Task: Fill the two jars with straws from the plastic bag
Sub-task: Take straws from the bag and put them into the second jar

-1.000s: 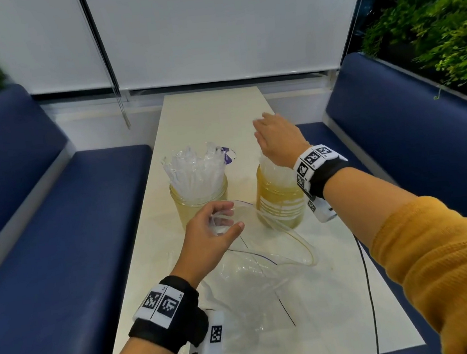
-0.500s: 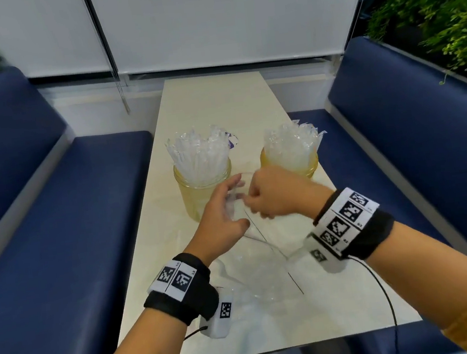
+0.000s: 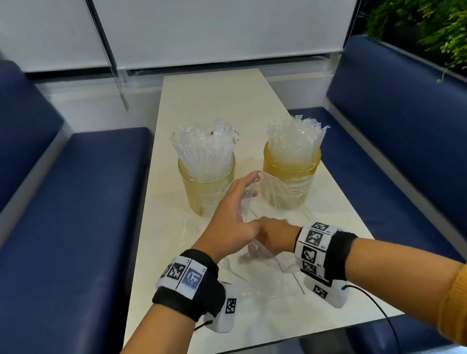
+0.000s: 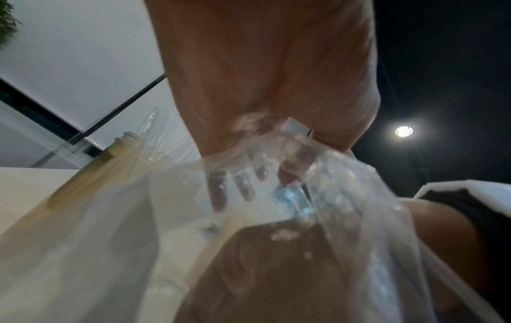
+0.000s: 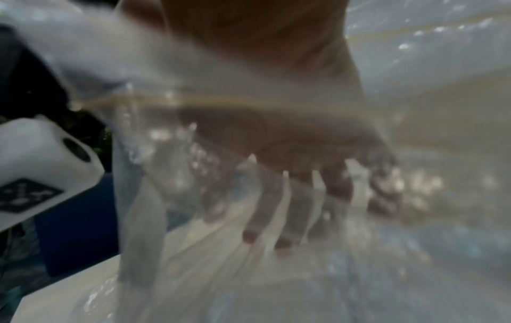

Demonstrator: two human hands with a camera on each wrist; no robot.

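Two amber glass jars stand side by side on the table. The left jar [image 3: 209,190] and the right jar [image 3: 294,184] each hold a bunch of clear wrapped straws [image 3: 204,148] [image 3: 295,138]. A clear plastic bag [image 3: 271,192] lies in front of them with its mouth lifted. My left hand [image 3: 231,215] pinches the bag's rim; through the film in the left wrist view its fingers [image 4: 243,185] show. My right hand [image 3: 274,235] is pushed inside the bag, its fingers [image 5: 276,207] stretched out under the blurred plastic. Whether it touches any straw is hidden.
The narrow pale table [image 3: 216,96] runs between two blue benches [image 3: 56,228] [image 3: 413,140]. White blinds close off the far end and plants [image 3: 448,18] stand behind the right bench. Thin black cables trail off both wrists by the near table edge.
My right hand left the top of the right jar, swung back toward me and went down into the bag. My left hand kept its hold on the bag's mouth.
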